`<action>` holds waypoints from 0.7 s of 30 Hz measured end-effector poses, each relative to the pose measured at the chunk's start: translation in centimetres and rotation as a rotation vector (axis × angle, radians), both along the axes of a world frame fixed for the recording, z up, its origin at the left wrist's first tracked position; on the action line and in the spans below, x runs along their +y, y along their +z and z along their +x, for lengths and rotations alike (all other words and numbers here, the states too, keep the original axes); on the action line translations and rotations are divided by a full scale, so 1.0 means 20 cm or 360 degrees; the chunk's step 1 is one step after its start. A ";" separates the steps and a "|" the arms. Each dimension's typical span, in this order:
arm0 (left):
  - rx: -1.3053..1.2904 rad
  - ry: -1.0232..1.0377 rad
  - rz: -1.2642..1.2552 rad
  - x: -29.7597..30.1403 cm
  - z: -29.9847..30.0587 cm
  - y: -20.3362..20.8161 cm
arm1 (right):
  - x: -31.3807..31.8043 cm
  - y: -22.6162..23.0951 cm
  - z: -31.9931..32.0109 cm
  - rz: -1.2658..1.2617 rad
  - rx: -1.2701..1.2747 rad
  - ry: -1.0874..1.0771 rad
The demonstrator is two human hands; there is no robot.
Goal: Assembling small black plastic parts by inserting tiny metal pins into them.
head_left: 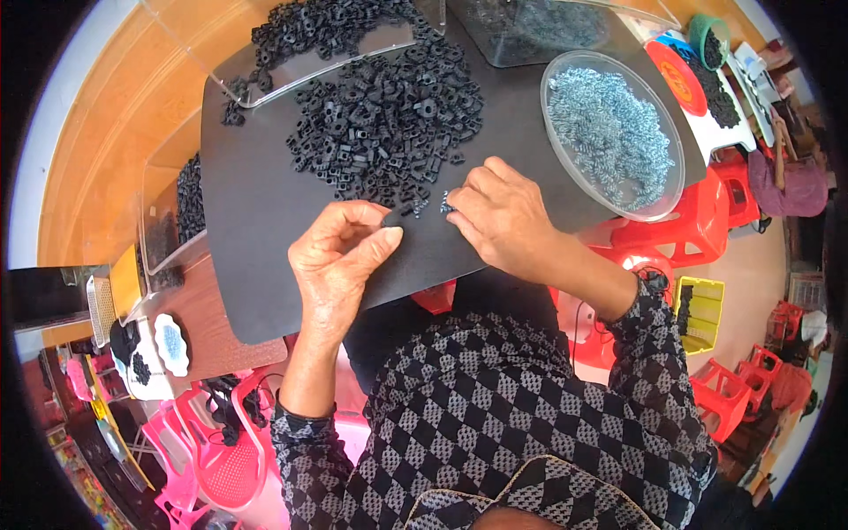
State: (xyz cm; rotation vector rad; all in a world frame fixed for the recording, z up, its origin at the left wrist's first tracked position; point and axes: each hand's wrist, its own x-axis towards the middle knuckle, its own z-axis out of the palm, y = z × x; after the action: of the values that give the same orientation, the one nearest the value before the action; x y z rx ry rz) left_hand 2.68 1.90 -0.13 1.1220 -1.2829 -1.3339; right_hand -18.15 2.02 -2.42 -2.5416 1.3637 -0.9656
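Observation:
Above the dark table [256,265], my left hand [336,252] has its thumb and forefinger closed on a small black plastic part [389,220]. To its right, my right hand [503,216] is closed, with small coiled metal springs [445,202] showing at its fingertips. A gap separates the two hands. Between them, at the near edge of the pile, lies another small spring [418,209]. The heap of black plastic parts [380,124] spreads just beyond both hands. A round transparent tray [676,190] full of silvery springs stands to the right.
A transparent bin [344,69] lies at the far side with more black parts. Another transparent box [155,252] stands at the left. Red plastic stools [680,231] are beside the table on the right, near a yellow basket [702,314]. A pink chair [225,468] is at lower left.

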 end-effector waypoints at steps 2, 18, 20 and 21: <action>0.0056 -0.0018 0.0035 0.03 0.00 -0.02 | 0.00 0.00 0.00 -0.0041 0.0036 -0.0006; -0.0382 0.0147 -0.0475 0.09 0.01 -0.07 | 0.05 0.04 0.04 0.0100 -0.0338 0.0015; -0.0267 0.0153 -0.0280 0.09 0.01 -0.09 | 0.06 0.05 0.05 0.0171 -0.0446 0.0058; 0.0113 0.0149 0.0001 0.08 0.01 -0.09 | 0.06 0.05 0.06 0.0174 -0.0449 0.0059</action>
State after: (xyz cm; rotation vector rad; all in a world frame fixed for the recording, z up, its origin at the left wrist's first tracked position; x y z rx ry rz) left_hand 2.79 3.47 -2.00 1.1119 -1.1649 -1.2934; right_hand -17.04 3.26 -1.38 -2.2409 1.2478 -1.1554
